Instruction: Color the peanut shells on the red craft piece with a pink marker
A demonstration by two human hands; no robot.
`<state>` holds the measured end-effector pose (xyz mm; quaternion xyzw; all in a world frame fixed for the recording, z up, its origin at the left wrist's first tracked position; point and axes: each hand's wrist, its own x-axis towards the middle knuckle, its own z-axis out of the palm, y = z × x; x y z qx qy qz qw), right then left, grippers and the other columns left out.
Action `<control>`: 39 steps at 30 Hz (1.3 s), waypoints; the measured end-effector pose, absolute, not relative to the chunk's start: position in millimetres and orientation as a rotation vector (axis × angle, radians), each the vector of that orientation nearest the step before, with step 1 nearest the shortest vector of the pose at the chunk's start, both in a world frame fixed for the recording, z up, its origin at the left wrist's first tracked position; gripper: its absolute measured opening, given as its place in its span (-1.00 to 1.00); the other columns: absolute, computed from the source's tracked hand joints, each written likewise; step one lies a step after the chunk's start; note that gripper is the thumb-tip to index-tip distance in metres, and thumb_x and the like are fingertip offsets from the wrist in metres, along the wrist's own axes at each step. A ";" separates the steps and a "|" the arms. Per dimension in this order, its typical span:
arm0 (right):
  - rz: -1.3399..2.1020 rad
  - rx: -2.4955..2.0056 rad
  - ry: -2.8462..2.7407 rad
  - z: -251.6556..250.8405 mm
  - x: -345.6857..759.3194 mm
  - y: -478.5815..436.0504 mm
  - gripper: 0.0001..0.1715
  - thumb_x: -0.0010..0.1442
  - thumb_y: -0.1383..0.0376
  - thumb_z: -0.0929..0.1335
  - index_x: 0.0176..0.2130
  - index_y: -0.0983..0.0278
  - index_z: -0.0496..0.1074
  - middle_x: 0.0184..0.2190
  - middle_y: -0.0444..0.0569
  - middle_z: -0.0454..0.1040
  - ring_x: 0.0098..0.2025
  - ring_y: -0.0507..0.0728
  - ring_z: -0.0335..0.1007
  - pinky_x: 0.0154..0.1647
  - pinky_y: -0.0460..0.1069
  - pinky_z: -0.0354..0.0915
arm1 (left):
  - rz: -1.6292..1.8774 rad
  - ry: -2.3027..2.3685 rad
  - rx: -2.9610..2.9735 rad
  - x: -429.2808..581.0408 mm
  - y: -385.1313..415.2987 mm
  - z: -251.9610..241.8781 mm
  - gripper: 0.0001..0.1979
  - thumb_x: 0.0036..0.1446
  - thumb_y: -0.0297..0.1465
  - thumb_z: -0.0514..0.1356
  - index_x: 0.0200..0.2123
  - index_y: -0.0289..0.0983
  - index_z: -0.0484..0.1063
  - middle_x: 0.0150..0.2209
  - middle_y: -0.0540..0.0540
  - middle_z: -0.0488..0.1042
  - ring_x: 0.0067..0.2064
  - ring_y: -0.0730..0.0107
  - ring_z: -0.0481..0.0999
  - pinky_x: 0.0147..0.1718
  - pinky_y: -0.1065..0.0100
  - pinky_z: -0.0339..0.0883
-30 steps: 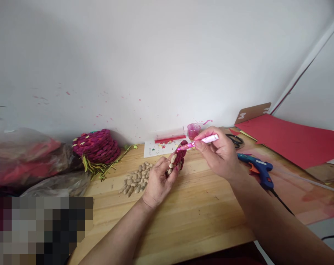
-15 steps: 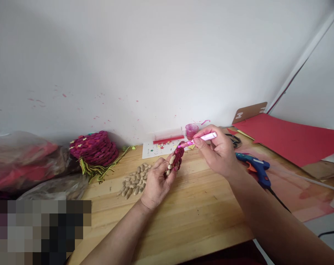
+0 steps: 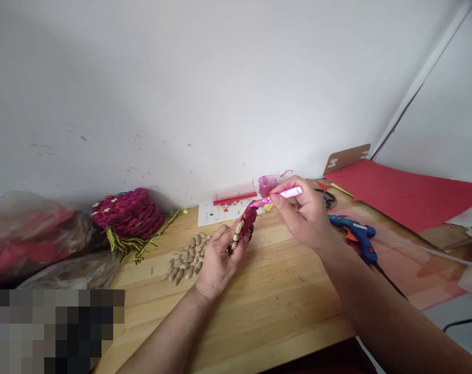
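No text, label or number is legible on anything here.

A: What sort of place is this?
B: A craft workspace. A light wooden tabletop (image 3: 283, 291) carries a blue hot glue gun (image 3: 355, 236) near its right edge, red card sheets (image 3: 407, 195) at the far right corner, a small pink paint cup (image 3: 266, 184) and tan peanut shells (image 3: 187, 258).
A: And the wall?
B: The white wall (image 3: 142, 104) is flecked with pink paint.

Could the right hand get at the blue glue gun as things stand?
Probably yes: the glue gun lies close beside the right hand, with nothing between them. But that hand's grip is taken up by a pink brush.
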<state>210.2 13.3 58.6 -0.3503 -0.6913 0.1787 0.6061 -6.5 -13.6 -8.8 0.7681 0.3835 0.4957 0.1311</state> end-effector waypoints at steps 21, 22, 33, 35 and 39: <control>0.661 -0.749 -1.446 44.4 207.0 33.3 -0.68 0.32 0.01 0.45 -0.21 0.19 0.43 -0.33 -0.15 0.46 -0.33 0.04 0.37 -0.27 -0.04 0.30 | 1.310 0.972 1.606 -10.9 -10.8 -21.6 -0.73 0.30 -0.16 0.30 -0.33 -0.24 0.52 -0.36 -0.03 0.46 -0.34 0.38 0.38 -0.30 0.36 0.34; 0.670 -0.754 -1.456 44.7 206.4 33.1 -0.67 0.32 0.00 0.45 -0.22 0.19 0.42 -0.36 -0.16 0.45 -0.36 0.03 0.36 -0.29 -0.04 0.29 | 1.318 0.952 1.525 -10.6 -10.5 -22.0 -0.73 0.28 -0.15 0.32 -0.32 -0.24 0.52 -0.39 -0.01 0.44 -0.39 0.42 0.35 -0.35 0.37 0.32; 0.565 -0.715 -1.476 43.6 204.2 32.0 -0.73 0.36 0.05 0.42 -0.20 0.18 0.41 -0.31 -0.13 0.46 -0.27 0.07 0.39 -0.18 0.01 0.30 | 1.235 0.766 1.117 -7.2 -8.8 -28.5 -0.68 0.15 -0.16 0.44 -0.29 -0.28 0.51 -0.49 0.07 0.39 -0.54 0.55 0.24 -0.59 0.48 0.18; 0.544 -0.746 -1.515 42.6 203.9 31.5 -0.74 0.37 0.06 0.41 -0.21 0.18 0.40 -0.33 -0.13 0.45 -0.27 0.08 0.39 -0.17 0.03 0.30 | 1.243 0.764 1.086 -6.4 -9.7 -28.0 -0.68 0.14 -0.16 0.44 -0.27 -0.28 0.52 -0.49 0.07 0.39 -0.55 0.57 0.22 -0.61 0.49 0.16; 0.517 -0.762 -1.519 40.5 202.8 30.5 -0.78 0.39 0.09 0.40 -0.21 0.17 0.39 -0.35 -0.14 0.45 -0.28 0.08 0.39 -0.20 0.02 0.29 | 1.237 0.776 1.052 -5.9 -8.9 -28.4 -0.66 0.10 -0.16 0.47 -0.23 -0.29 0.54 -0.48 0.06 0.41 -0.55 0.57 0.22 -0.61 0.49 0.15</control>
